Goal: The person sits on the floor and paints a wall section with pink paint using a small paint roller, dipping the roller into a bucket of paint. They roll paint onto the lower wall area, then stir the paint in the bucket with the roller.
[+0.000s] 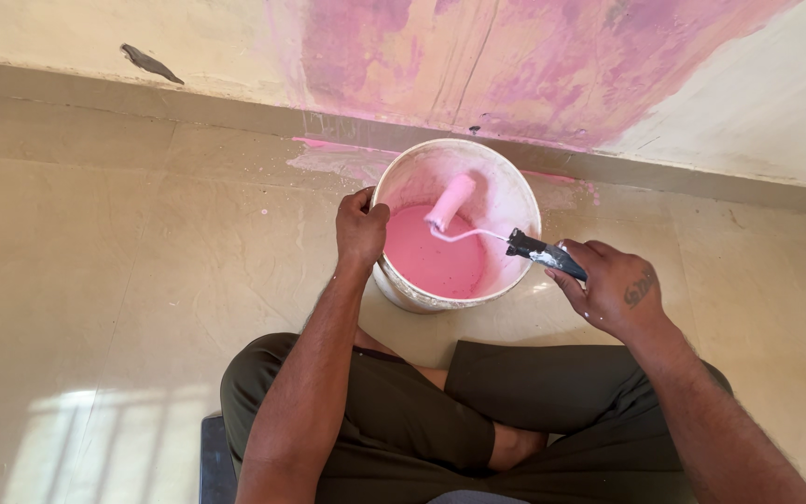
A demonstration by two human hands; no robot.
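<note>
The right hand [613, 289] has its fingers curled tight around the black handle of a paint roller [478, 224], just outside the bucket's rim. The roller's pink sleeve sits inside the white bucket [515, 191], above the pink paint [431, 261]. The left hand [359, 229] has its fingers closed on the bucket's opposite rim. The bucket stands on the tan floor [142, 243], close to a wall [534, 65] with pink patches behind it.
</note>
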